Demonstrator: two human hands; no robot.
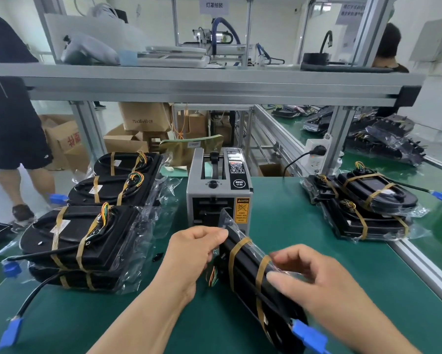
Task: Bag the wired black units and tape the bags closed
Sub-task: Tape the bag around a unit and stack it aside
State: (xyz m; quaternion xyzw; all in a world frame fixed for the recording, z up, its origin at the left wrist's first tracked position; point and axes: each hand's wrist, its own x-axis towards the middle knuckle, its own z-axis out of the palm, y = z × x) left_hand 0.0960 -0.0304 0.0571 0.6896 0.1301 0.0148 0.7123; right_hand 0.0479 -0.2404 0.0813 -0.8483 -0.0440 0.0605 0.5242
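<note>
Right grip was closed in a pinch on the clear bag, where the film covers the unit. A blue plug sat just nearer than this grip. Left grip was clamped round the unit's far end. The unit stood on edge on the desk, between both grips and inside the bag. The dispenser stood just beyond the left grip. The left stack of bagged units lay outboard of the left grip. The right stack lay beyond the right grip.

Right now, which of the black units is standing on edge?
The unit held by left hand and right hand, before the tape dispenser; stacked units lie flat.
</note>
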